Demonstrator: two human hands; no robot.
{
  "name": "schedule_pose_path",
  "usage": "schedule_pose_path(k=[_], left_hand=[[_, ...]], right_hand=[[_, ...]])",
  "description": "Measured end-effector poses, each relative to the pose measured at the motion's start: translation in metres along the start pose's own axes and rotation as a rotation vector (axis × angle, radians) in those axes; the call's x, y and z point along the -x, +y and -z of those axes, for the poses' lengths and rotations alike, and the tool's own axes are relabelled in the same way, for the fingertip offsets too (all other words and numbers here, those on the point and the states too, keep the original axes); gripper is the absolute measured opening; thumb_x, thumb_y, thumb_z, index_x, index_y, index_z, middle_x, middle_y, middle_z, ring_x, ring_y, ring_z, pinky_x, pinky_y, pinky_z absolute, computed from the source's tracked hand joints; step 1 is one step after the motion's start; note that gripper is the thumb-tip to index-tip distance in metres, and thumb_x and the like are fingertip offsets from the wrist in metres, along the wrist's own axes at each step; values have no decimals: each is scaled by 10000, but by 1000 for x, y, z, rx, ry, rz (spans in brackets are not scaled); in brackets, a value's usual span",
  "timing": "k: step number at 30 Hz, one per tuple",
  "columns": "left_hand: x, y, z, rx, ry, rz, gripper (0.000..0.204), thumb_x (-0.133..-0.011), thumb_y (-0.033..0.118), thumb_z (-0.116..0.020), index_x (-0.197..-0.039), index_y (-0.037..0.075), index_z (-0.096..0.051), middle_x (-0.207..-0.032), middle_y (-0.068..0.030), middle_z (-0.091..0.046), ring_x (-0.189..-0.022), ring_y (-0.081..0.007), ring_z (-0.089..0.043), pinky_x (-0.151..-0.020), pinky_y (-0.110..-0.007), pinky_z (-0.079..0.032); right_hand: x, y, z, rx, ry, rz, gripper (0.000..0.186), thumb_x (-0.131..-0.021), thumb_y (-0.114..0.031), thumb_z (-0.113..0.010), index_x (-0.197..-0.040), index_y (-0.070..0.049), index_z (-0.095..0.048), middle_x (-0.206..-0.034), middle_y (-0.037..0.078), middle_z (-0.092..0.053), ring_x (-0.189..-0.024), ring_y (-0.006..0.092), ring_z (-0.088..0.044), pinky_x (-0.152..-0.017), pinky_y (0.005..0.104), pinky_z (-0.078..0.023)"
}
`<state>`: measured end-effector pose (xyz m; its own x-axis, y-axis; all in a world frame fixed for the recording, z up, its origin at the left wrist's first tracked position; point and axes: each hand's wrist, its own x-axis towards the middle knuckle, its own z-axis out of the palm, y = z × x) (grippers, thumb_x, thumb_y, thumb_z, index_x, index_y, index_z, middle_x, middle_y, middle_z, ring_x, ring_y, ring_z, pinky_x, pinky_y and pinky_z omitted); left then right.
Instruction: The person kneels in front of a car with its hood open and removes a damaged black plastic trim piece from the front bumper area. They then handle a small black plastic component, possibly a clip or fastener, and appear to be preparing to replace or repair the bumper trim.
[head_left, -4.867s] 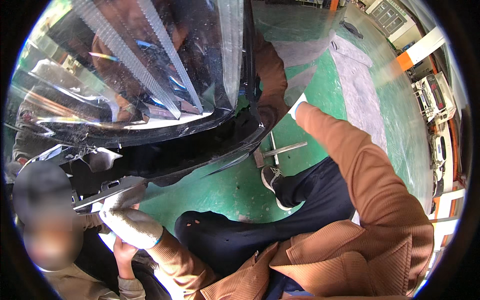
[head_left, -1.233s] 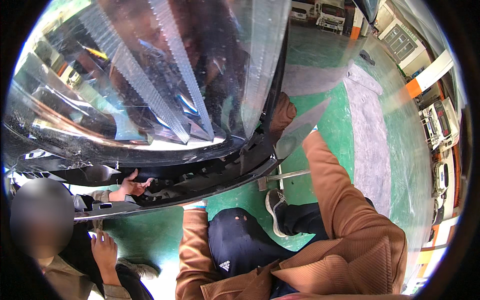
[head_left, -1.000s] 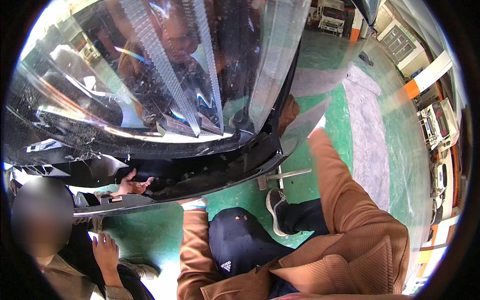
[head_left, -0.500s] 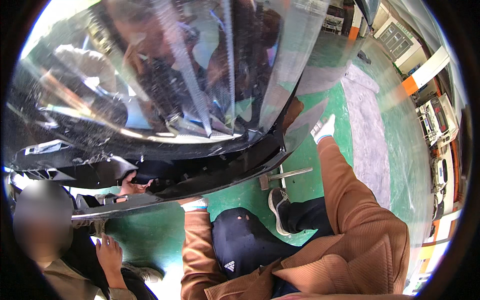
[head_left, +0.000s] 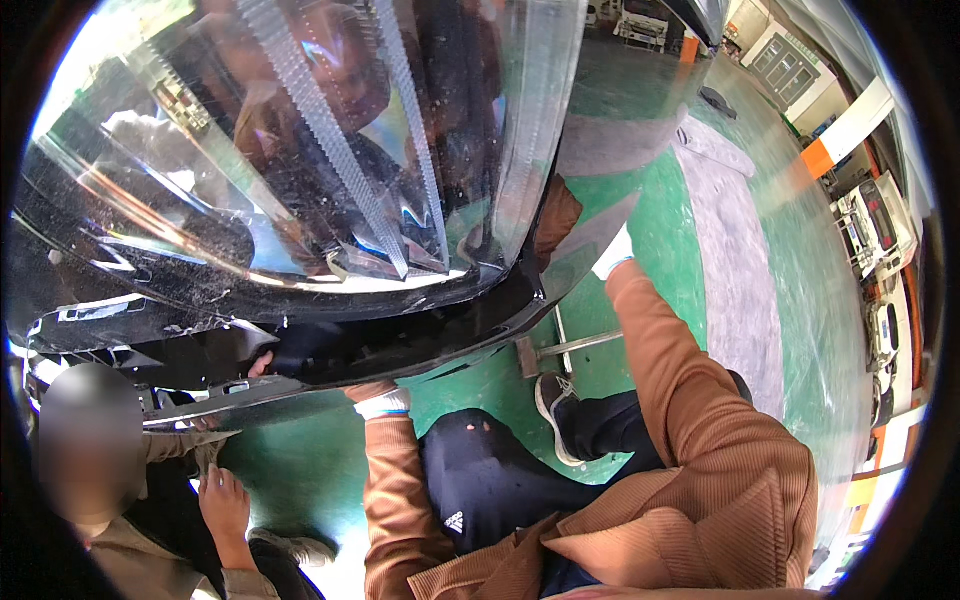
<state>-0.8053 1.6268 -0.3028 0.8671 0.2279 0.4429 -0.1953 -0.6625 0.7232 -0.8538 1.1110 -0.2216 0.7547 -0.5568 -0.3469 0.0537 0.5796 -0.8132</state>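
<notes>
A large clear headlight [head_left: 330, 150] fills the upper left, above a glossy black bumper [head_left: 420, 335]. My left hand [head_left: 376, 397], in a white-cuffed glove, is at the bumper's lower edge; its fingers are hidden underneath. My right hand [head_left: 613, 252], in a white glove, is against the shiny side end [head_left: 590, 240] of the bumper, its fingers mostly out of sight. Fingertips of another person [head_left: 262, 364] show in an opening of the bumper to the left.
A co-worker crouches at lower left, one bare hand [head_left: 222, 500] raised. On the green floor [head_left: 460, 390], a T-shaped metal piece [head_left: 528, 356] lies by my shoe [head_left: 556, 420]. A grey mat [head_left: 725, 260] runs along the right; vehicles [head_left: 870, 225] stand beyond.
My right hand has moved left onto the bumper's side end, its fingers no longer spread in view. The bumper and headlight have shifted left in view. The co-worker's hand in the opening shows less.
</notes>
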Motion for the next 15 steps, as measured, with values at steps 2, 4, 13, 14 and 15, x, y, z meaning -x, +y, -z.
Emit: schedule_pose_path(k=[2, 4, 13, 14, 15], left_hand=[[0, -5, 1, -33, -25, 6, 356, -1033, 341, -599, -1251, 81, -704, -1315, -120, -685, -1227, -306, -607, -1082, -470, -445], [0, -11, 6, -54, -39, 16, 354, -1029, 352, -604, -1234, 84, -710, -1295, -114, -692, -1208, -299, -614, -1062, -462, -456], [-2, -20, 16, -292, -252, 55, 351, -1011, 399, -625, -1155, 98, -735, -1207, -88, -725, -1121, -272, -649, -974, -426, -505], [-1, -24, 20, -376, -337, 62, 351, -1009, 404, -628, -1146, 100, -737, -1197, -85, -729, -1112, -269, -653, -965, -422, -511], [1, -28, 24, -483, -448, 70, 352, -1007, 409, -630, -1137, 102, -740, -1188, -82, -732, -1102, -265, -656, -955, -419, -516]], right_hand=[[-1, -13, 24, 43, 124, 116, 952, -1019, -779, -286, -1671, -96, -166, -1620, 201, -424, -1427, 374, -490, -1169, 609, -386], [-11, -7, 22, -303, 317, 22, 935, -1015, -770, -259, -1671, -107, -201, -1618, 189, -425, -1426, 378, -479, -1171, 614, -371], [-46, 67, -36, -43, 25, 199, 547, -1081, -612, -362, -794, -182, -540, -631, 60, -538, -561, 311, -576, -585, 492, -560], [-26, 62, -50, -166, 54, 56, 548, -1082, -615, -366, -800, -181, -545, -636, 59, -545, -568, 308, -581, -593, 484, -563], [-3, 58, -62, -150, 41, 24, 551, -1081, -623, -370, -844, -173, -580, -697, 69, -592, -628, 310, -614, -634, 489, -574]])
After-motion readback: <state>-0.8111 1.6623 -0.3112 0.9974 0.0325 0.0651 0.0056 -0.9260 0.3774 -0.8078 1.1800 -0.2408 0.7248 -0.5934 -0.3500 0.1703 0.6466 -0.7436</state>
